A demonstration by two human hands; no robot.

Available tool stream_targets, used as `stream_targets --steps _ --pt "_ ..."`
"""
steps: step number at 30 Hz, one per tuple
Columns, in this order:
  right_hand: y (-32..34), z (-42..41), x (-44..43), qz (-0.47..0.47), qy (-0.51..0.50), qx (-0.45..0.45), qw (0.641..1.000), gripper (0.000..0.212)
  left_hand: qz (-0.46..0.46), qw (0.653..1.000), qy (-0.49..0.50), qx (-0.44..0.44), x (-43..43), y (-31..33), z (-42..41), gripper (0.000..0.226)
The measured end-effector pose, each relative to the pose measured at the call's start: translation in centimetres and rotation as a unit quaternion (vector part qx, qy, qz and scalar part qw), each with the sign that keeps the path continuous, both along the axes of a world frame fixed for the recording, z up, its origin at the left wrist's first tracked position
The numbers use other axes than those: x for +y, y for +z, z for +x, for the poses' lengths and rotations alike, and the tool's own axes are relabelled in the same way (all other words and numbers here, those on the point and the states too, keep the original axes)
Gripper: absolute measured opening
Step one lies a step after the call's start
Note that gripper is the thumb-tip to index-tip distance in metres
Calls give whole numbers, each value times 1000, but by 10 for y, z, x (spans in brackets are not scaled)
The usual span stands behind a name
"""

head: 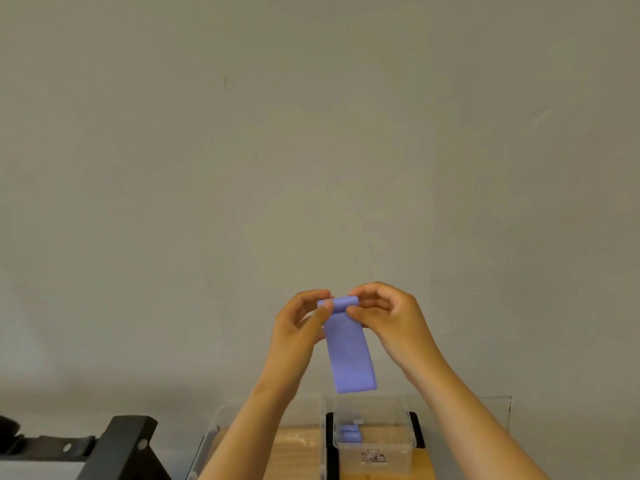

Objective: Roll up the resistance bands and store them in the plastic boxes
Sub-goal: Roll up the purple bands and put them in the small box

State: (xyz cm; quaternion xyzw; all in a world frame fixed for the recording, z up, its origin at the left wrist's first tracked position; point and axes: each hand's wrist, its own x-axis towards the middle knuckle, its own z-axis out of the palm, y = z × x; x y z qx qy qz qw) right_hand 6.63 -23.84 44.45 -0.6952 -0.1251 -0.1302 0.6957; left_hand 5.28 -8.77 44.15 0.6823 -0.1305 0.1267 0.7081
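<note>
Above the right-hand clear plastic box (374,433), a purple resistance band (349,355) hangs in the air, pinched at its top by both hands. Its upper end is turned over into a short roll that lies crosswise between the hands, while the unrolled length drops nearly straight down, its long axis close to vertical and leaning slightly right, its free end just above that box's rim. The left hand (299,327) has thumb and fingertips closed on the roll's left end; the right hand (384,317) is likewise curled around the right end. I judge the rolling barely begun, most of this band being still flat. Inside that box lie what look like two purple rolled bands (350,434), already stored. Just left of it stands a second clear box (313,431), contents unclear.
</note>
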Motion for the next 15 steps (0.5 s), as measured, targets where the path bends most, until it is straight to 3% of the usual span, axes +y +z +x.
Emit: stream_targets --steps 3,7,15 --pt "0 -1 -1 -15 4 -9 1000 24 18 999 -25 30 -1 0 1 27" --pt "-2 -3 -1 -20 3 -12 1000 29 36 999 20 22 1 -2 6 10" --pt "-6 -4 -11 -21 36 61 997 35 19 1000 5 20 -2 -6 5 10"
